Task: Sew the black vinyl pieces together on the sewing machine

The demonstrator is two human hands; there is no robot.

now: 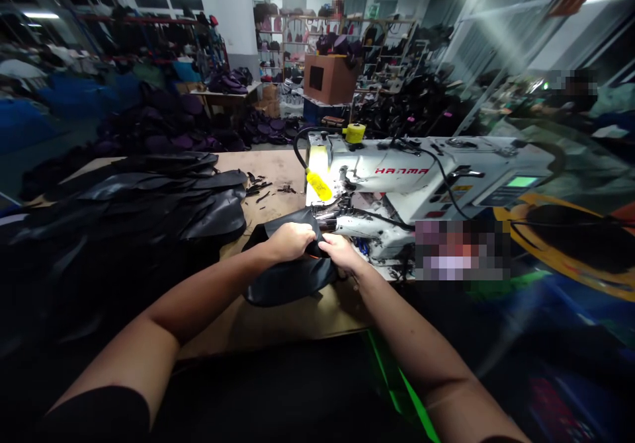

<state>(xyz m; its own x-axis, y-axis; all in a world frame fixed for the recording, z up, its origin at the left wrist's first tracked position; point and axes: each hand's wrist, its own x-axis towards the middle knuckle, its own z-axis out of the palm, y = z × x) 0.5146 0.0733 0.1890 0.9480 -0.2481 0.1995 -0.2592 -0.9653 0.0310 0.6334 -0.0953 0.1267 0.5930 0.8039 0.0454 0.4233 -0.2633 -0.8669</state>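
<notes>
my left hand [292,241] and right hand [340,252] are both clenched on the bunched edge of a black leather panel [290,281] just in front of the sewing machine [411,172]; it looks light, soft and floppy, so that gathered edge seems the surest hold.

The camera sits on my head. It looks forward and down, so I see my left hand [290,241] and my right hand [340,252] from above, close up. The counter [268,168] and the sewing machine [397,172] are near too. The camera sees very wide, so far shelves [337,46] show up at the top, across the room.
</notes>
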